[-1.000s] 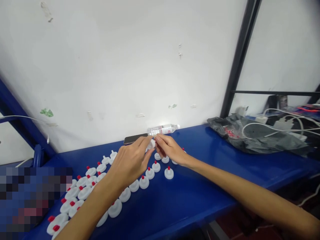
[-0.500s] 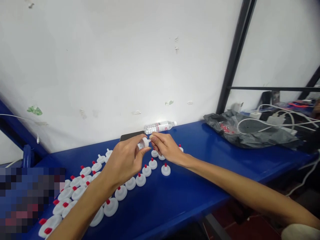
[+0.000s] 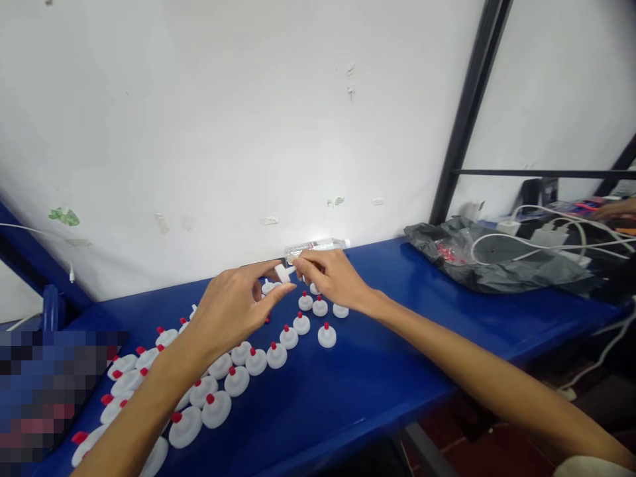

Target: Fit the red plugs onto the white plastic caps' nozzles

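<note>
Between thumb and fingers, my left hand (image 3: 238,301) grips a white cap (image 3: 283,273) whose thin spout points right. The fingertips of my right hand (image 3: 334,275) are pinched at the end of that spout; whether they hold a small tip there is hidden. Below and left of the hands, many white round caps with red tips (image 3: 236,381) stand upright in rows on the blue table (image 3: 348,397). One such cap (image 3: 326,335) stands by itself below my right hand. Some white caps without red tips (image 3: 268,286) show behind my left fingers.
A clear plastic bottle (image 3: 322,245) lies against the wall, beside a dark flat object mostly behind my left hand. At the right are a grey plastic bag (image 3: 521,268) with red bits, white cables and a person's hand (image 3: 616,209).
Both hands have shifted slightly, and the held cap has turned so its side now shows. A person's hand has come into view at the far right.
</note>
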Tool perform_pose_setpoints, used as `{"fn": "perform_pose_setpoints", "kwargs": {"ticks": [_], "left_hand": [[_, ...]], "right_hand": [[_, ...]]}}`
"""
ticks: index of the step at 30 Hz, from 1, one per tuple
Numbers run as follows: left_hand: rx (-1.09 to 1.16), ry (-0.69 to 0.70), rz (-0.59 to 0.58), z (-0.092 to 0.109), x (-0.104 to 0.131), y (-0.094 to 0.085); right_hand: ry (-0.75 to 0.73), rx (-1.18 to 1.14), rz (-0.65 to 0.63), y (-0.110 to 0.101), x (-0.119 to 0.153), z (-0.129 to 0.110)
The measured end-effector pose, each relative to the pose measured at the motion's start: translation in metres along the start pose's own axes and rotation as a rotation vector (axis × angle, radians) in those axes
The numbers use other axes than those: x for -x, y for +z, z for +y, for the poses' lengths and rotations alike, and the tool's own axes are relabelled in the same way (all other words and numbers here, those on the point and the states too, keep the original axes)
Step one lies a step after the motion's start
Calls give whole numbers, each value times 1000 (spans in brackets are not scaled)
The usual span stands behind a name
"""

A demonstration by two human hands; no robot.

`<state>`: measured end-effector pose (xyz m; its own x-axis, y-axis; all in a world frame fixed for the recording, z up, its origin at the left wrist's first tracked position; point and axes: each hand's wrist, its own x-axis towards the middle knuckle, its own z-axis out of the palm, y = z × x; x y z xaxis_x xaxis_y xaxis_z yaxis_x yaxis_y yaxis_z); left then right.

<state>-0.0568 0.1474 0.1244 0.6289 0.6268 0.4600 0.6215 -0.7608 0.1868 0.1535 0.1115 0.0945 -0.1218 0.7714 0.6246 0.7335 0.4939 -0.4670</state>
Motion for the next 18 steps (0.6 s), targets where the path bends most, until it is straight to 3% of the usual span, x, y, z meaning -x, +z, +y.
{"fn": "perform_pose_setpoints", "kwargs": {"ticks": [3, 5, 11, 15, 18], "left_hand": [[-103, -60, -75, -12, -4, -5], [-175, -106, -130, -22, -6, -6], [-258, -160, -301, -49, -5, 1], [-244, -141, -381, -57, -4, 5], [-238, -134, -394, -59, -4, 6]], "right_hand": [[172, 350, 13, -20, -8, 19], [267, 448, 7, -32, -10, 36], [528, 590, -207, -43, -10, 85], [620, 589, -391, -40, -5, 95], [620, 614, -422, -41, -4, 94]]}}
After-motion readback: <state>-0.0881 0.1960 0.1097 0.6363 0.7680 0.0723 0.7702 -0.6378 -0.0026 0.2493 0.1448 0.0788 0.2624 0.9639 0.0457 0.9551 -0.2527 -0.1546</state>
